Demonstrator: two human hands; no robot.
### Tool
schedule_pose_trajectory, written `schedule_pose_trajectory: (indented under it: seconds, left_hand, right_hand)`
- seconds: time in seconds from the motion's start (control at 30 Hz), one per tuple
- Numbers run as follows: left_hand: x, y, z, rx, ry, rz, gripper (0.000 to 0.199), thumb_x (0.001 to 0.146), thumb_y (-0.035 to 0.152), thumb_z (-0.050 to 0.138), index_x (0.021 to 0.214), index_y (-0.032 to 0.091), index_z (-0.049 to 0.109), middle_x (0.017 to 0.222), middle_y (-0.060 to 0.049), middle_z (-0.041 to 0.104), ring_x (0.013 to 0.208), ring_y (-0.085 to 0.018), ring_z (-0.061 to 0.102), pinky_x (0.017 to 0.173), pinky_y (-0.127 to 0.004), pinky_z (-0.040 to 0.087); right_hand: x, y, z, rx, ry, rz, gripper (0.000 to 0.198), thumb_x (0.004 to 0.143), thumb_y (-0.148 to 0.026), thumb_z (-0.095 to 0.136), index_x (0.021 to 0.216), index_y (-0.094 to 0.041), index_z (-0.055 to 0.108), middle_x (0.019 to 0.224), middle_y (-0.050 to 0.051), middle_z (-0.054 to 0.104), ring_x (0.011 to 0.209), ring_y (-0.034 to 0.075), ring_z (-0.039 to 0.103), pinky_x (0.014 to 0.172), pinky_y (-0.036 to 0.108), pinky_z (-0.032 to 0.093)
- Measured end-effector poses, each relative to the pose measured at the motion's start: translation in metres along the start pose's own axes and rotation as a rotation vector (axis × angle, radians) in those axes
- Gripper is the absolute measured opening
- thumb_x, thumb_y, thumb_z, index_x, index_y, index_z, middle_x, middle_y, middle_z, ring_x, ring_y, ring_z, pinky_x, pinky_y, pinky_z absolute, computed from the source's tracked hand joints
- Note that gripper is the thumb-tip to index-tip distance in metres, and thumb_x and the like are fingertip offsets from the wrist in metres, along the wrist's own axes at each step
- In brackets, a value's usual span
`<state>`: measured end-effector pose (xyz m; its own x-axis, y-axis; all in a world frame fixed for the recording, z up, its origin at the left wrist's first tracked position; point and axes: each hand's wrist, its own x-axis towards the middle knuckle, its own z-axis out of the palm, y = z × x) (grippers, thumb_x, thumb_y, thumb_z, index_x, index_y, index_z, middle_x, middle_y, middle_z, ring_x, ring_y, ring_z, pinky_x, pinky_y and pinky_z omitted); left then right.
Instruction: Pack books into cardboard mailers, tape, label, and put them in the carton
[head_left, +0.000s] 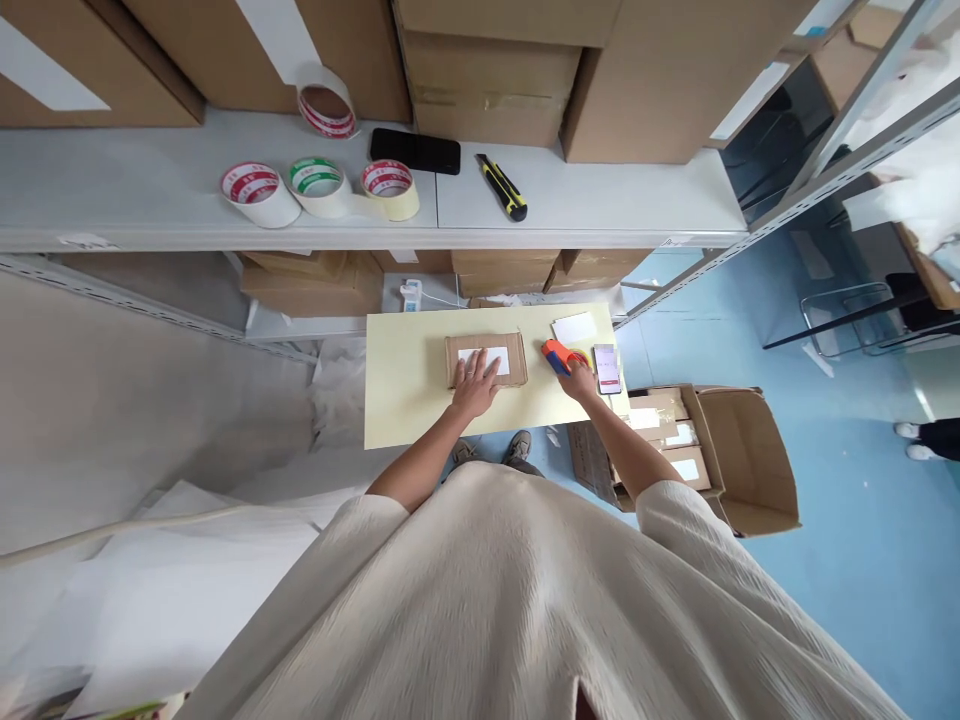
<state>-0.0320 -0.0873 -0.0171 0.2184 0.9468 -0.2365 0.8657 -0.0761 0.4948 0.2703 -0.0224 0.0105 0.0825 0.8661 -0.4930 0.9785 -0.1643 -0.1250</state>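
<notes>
A small brown cardboard box [516,350] lies on the pale yellow table [405,385], with a white label [496,356] on its top. My left hand [474,388] rests flat over the label and box top, fingers spread. To the right, my right hand [580,383] is closed around an orange and blue tape dispenser [559,358], which appears to rest on or just over the table. A bit of yellow tape shows beside that hand. Close by lie a phone [607,369] with a lit screen and some white paper labels [574,327].
An open carton [750,460] holding several small boxes stands on the floor to the right. Across the front, a shelf [600,200] carries tape rolls [259,193], a black phone [415,152], a utility knife [502,187] and large boxes [495,80]. White sheeting [172,590] lies left.
</notes>
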Motion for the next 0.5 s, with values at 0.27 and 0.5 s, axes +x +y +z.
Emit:
schedule_pose_trajectory:
  seconds: [0.27,0.5]
  left_hand:
    - [0.025,0.019,-0.004,0.034,0.032,-0.114,0.078,0.11,0.041,0.059,0.185,0.028,0.042,0.197,-0.019,0.025,0.185,-0.041,0.016,0.146,-0.073,0.007]
    - [0.035,0.025,-0.009,0.044,0.018,-0.166,0.081,0.106,0.037,0.06,0.184,0.026,0.042,0.197,-0.019,0.024,0.185,-0.041,0.014,0.145,-0.075,0.008]
  right_hand:
    - [0.019,0.011,0.01,-0.013,-0.021,-0.077,0.047,0.109,-0.041,0.056,0.151,-0.025,0.069,0.122,0.016,0.078,0.127,0.038,0.07,0.115,0.056,0.049]
    - [0.02,0.024,0.002,0.127,0.032,-0.126,0.052,0.106,-0.029,0.051,0.156,-0.022,0.063,0.145,0.023,0.074,0.145,0.044,0.059,0.119,0.06,0.043]
